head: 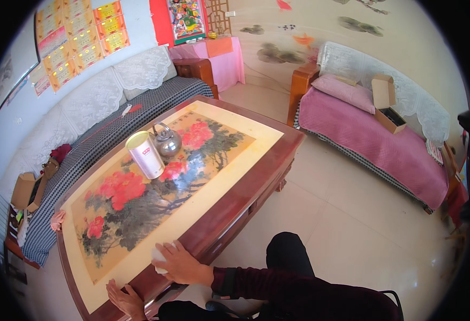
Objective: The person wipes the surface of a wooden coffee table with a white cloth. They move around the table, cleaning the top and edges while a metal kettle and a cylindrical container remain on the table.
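Note:
My right hand (178,263) presses a white cloth or tissue (158,260) against the near edge of a coffee table (235,200) with a red-brown wooden rim. At the table's near left corner rests my left hand (125,297), with its fingers spread and nothing seen in it. The table top bears a painting of red flowers (122,188). Farther back on it stands a tall white can (146,156) with a yellowish top, and right behind it a metal kettle (168,141) with a raised handle.
A sofa (110,120) with a checked cover runs along the table's far left side, holding an open cardboard box (28,192). Another sofa (363,140) at the right carries a pink pillow (343,92) and an open box (389,118). A pink cloth (58,220) lies at the table's left corner.

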